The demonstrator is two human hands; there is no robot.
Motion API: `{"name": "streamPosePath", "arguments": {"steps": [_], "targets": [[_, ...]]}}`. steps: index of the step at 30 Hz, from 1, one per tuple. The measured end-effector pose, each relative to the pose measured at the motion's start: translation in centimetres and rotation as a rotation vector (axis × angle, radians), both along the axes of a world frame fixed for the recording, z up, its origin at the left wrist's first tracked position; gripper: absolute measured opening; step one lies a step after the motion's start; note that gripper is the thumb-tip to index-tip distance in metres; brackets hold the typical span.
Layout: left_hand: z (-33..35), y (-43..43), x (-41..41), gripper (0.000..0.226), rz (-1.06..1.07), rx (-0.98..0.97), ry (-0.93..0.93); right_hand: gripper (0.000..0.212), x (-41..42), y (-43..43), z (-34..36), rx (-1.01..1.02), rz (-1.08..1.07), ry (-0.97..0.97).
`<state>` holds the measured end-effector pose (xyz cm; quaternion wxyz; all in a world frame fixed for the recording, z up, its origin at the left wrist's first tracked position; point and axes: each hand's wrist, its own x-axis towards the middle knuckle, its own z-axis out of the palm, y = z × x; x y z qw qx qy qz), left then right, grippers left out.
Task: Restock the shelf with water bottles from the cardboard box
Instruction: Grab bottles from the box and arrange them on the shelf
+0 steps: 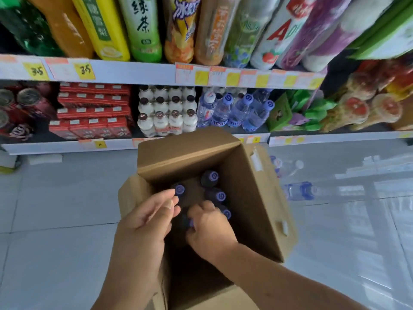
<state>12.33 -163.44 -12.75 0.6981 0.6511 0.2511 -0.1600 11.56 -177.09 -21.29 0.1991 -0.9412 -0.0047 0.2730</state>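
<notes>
An open cardboard box [252, 198] stands on the floor in front of the bottom shelf [201, 139]. Several water bottles with purple caps [210, 179] stand upright inside it. My right hand [210, 229] is down in the box, fingers curled around the top of a bottle at the near side. My left hand [147, 220] hovers over the box's left edge with fingers apart, beside another cap [179, 189]. On the shelf, a group of the same water bottles [234, 110] stands behind the box.
Two water bottles [299, 190] lie on the tiled floor right of the box. White milk-drink bottles [167, 110], red cartons [89, 110] and cans fill the shelf's left side; green packets [297, 110] sit to the right. Tall drink bottles line the shelf above.
</notes>
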Motion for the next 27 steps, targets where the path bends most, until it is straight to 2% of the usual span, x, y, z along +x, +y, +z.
{"name": "streamPosePath", "arguments": {"steps": [2,7,11,13,16,21,24,27], "targets": [[3.1,-0.5,-0.3,0.029,-0.022,0.012,0.031,0.028,-0.6,-1.0,5.8,0.09,-0.03,-0.102],[13.1,-1.3,-0.2,0.022,-0.096,-0.006,-0.015,0.026,0.3,-2.8,23.1,0.258,-0.052,-0.364],[22.3,-1.9,1.0,0.028,-0.141,-0.061,-0.079,0.018,1.0,-3.9,37.7,0.384,-0.142,-0.42],[27.6,-2.2,1.3,0.039,-0.217,-0.168,-0.115,0.024,1.4,-4.7,44.7,0.445,-0.197,-0.411],[35.2,-1.9,1.7,0.043,-0.271,-0.341,-0.191,0.026,2.0,-5.6,54.5,0.6,-0.219,-0.468],[47.3,-0.9,2.7,0.08,-0.432,-0.544,-0.323,0.025,3.3,-6.5,69.4,0.809,-0.173,-0.638],[54.1,-0.7,3.1,0.081,-0.541,-0.621,-0.433,0.025,4.0,-6.5,77.2,0.894,-0.179,-0.785],[59.5,-1.3,3.8,0.074,-0.559,-0.564,-0.579,0.022,4.7,-6.4,82.6,1.038,-0.242,-0.901]]}}
